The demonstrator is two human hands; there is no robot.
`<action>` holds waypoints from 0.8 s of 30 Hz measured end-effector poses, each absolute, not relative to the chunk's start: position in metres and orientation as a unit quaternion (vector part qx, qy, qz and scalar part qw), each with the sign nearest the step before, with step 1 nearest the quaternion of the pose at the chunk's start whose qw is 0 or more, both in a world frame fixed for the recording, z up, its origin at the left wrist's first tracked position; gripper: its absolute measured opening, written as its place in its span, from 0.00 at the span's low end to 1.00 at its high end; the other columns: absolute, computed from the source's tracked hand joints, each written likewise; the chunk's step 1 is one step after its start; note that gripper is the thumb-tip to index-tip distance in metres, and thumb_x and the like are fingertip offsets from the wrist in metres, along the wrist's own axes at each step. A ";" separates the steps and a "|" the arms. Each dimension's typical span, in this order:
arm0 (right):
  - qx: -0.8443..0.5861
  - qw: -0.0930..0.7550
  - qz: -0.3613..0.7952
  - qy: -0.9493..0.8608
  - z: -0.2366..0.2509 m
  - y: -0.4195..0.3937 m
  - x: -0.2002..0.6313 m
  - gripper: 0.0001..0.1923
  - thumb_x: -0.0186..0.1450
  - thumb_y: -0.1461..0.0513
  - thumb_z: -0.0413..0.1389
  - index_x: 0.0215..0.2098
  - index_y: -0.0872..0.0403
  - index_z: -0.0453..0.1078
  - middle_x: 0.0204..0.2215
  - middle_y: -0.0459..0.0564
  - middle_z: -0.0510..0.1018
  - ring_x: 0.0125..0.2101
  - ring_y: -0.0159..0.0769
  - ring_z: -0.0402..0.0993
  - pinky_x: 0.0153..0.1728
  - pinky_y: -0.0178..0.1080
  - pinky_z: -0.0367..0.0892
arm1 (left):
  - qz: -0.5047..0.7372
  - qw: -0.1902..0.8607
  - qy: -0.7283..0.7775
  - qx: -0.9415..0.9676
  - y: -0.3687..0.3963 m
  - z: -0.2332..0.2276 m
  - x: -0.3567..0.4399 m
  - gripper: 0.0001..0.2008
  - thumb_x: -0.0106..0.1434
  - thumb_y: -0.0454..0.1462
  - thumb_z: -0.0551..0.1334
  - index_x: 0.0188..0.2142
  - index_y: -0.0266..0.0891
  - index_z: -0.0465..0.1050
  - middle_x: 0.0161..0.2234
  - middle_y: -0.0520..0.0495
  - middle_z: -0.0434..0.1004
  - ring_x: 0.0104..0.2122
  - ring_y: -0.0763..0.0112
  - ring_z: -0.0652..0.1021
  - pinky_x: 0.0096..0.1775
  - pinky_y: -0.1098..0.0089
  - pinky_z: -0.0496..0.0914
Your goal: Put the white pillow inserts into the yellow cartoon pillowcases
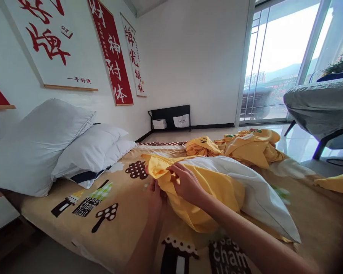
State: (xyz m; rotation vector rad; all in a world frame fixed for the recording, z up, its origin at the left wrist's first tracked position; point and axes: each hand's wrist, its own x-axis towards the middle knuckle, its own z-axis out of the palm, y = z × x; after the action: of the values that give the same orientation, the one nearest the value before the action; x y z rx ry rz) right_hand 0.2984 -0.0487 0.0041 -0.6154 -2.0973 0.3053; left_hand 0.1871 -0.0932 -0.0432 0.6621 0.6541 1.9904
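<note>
A yellow pillowcase (214,182) lies bunched over the left part of a white pillow (260,198) on the bed. The pillow's right end sticks out bare. My right hand (187,184) is closed in a pinch on the pillowcase's fabric near its far left corner. Just below that corner, my left hand (157,190) is closed on the edge of the same case, its fingers partly hidden by the cloth. Both forearms reach in from the bottom of the view.
White pillows (85,152) are stacked at the bed's left end. Crumpled yellow bedding (248,146) lies along the far edge of the patterned bed sheet (114,236). More yellow cloth (337,183) is at the right. A grey chair (322,106) stands by the glass door.
</note>
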 end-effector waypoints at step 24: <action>-0.220 0.415 0.166 -0.867 0.017 -0.033 0.313 0.09 0.66 0.63 0.50 0.32 0.54 0.71 0.32 0.49 0.76 0.35 0.34 0.69 0.38 0.37 0.61 | 0.783 0.444 0.335 0.278 -0.092 -0.075 0.189 0.17 0.47 0.37 0.73 0.38 0.37 0.76 0.41 0.44 0.78 0.40 0.66 0.76 0.41 0.68 0.71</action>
State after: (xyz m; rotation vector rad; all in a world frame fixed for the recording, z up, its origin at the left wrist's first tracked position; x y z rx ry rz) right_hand 0.3126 -0.0327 0.0169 -0.5527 -2.1776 0.4182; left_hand 0.1887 -0.0923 -0.0751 0.6895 0.8297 1.9412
